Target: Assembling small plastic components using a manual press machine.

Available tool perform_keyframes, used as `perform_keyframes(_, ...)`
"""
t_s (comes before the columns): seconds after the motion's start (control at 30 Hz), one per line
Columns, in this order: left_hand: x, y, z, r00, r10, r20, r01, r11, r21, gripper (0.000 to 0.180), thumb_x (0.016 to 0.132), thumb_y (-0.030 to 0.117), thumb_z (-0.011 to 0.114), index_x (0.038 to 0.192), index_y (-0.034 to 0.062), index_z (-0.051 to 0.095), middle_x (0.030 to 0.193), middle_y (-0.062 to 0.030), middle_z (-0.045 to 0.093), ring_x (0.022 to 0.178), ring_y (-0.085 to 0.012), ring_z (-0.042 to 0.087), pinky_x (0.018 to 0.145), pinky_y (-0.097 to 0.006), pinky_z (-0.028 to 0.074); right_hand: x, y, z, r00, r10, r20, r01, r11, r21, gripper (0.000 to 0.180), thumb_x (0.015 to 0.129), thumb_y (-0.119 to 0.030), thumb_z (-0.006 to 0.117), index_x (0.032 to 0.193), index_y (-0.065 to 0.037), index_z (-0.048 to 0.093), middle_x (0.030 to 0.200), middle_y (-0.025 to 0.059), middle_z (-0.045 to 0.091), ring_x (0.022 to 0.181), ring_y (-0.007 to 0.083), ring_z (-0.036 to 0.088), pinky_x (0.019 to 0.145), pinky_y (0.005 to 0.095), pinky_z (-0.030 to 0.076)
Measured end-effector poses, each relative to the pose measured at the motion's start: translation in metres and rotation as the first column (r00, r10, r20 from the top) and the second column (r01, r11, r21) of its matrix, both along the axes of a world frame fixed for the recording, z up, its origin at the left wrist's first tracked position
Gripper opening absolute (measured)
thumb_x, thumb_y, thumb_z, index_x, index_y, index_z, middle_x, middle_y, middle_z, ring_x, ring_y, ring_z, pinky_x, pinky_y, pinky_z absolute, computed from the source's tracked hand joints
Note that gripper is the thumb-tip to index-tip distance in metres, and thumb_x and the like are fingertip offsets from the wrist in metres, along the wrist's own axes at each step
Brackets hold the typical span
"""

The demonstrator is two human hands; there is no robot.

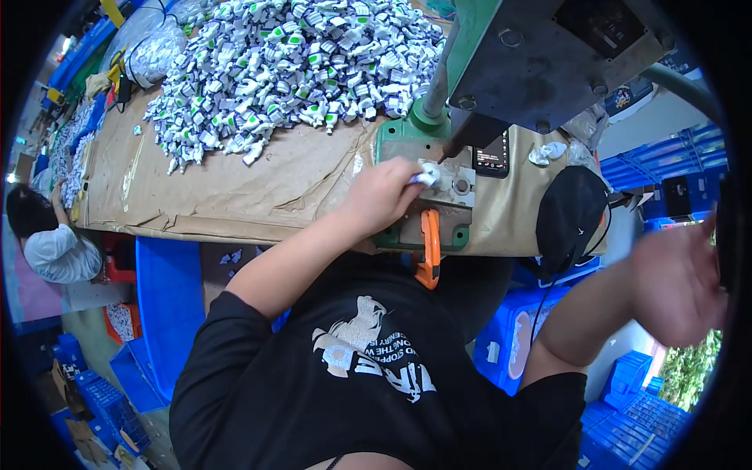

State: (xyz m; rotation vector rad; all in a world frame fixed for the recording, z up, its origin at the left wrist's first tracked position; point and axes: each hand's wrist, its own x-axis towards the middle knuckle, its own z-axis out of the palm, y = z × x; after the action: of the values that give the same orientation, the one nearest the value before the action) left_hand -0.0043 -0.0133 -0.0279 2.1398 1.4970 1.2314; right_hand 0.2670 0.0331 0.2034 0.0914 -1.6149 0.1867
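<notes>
My left hand (380,197) pinches a small white-and-blue plastic piece (425,177) on the metal plate of a green bench press (389,139). The press's pointed dark tool (448,152) is right above the piece, and I cannot tell whether they touch. Raised at the far right, my right hand (675,283) is closed on the press lever (683,88), partly lost in the dark rim. An orange handle (431,247) sticks out at the front of the press base, beside my left wrist.
A large pile of white, blue and green plastic pieces (301,66) covers the back of the paper-covered table (196,200). A phone (492,154) and black cap (572,210) lie right of the press. Blue bins (168,305) stand below. Another person (59,251) works at far left.
</notes>
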Motion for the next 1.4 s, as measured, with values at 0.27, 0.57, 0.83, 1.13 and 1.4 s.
perform_keyframes(0.27, -0.117, -0.171, -0.059, 0.958, 0.286, -0.011, -0.285, 0.95, -0.129, 0.023, 0.074, -0.001, 0.065, 0.096, 0.0048, 0.062, 0.082, -0.0141, 0.064, 0.075, -0.0321, 0.063, 0.066, -0.037, 0.05, 0.002, 0.034, -0.212, 0.861, -0.188, 0.472, 0.501, 0.472, -0.726, 0.013, 0.093, -0.008, 0.056, 0.097, 0.001, 0.063, 0.081, 0.003, 0.062, 0.076, 0.0088, 0.057, 0.071, 0.0215, 0.044)
perform_keyframes(0.57, -0.168, -0.199, -0.03, 0.905, 0.026, -0.426, -0.052, 0.997, -0.049, 0.024, 0.071, 0.015, 0.073, 0.091, 0.0073, 0.062, 0.083, -0.0099, 0.058, 0.071, -0.0283, 0.058, 0.06, -0.037, 0.048, 0.025, 0.044, -0.279, 0.889, -0.185, 0.418, 0.457, 0.324, -0.828, 0.013, 0.094, -0.009, 0.056, 0.096, 0.001, 0.064, 0.075, 0.0007, 0.059, 0.069, 0.006, 0.054, 0.064, 0.0204, 0.043)
perform_keyframes(0.83, -0.103, -0.013, -0.008, 0.795, 0.421, -0.437, -0.429, 0.899, 0.088, 0.038, 0.084, 0.024, 0.066, 0.119, 0.0137, 0.058, 0.095, -0.0142, 0.062, 0.077, -0.0318, 0.063, 0.064, -0.04, 0.052, 0.015, 0.037, -0.273, 0.798, -0.237, 0.554, 0.602, 0.37, -0.708, 0.013, 0.092, -0.009, 0.057, 0.095, 0.001, 0.065, 0.072, 0.0009, 0.06, 0.066, 0.0058, 0.054, 0.062, 0.0208, 0.044)
perform_keyframes(1.13, -0.104, 0.037, -0.017, 0.745, 0.488, -0.454, -0.618, 0.762, -0.196, 0.029, 0.085, 0.023, 0.06, 0.108, 0.0047, 0.06, 0.084, -0.0211, 0.067, 0.08, -0.0381, 0.065, 0.071, -0.046, 0.051, 0.018, 0.035, -0.274, 0.762, -0.239, 0.602, 0.645, 0.368, -0.67, 0.015, 0.093, -0.011, 0.057, 0.097, 0.001, 0.065, 0.076, 0.0024, 0.062, 0.069, 0.0076, 0.057, 0.065, 0.0221, 0.045)
perform_keyframes(1.4, -0.066, 0.003, -0.003, 0.932, 0.349, 0.096, -0.315, 0.912, -0.263, 0.024, 0.092, 0.024, 0.06, 0.092, 0.0006, 0.058, 0.071, -0.0092, 0.061, 0.063, -0.0176, 0.057, 0.059, -0.031, 0.045, 0.011, 0.032, -0.263, 0.756, -0.241, 0.609, 0.653, 0.342, -0.676, 0.014, 0.092, -0.012, 0.058, 0.095, 0.0, 0.066, 0.074, 0.0025, 0.062, 0.067, 0.0073, 0.055, 0.063, 0.0224, 0.044)
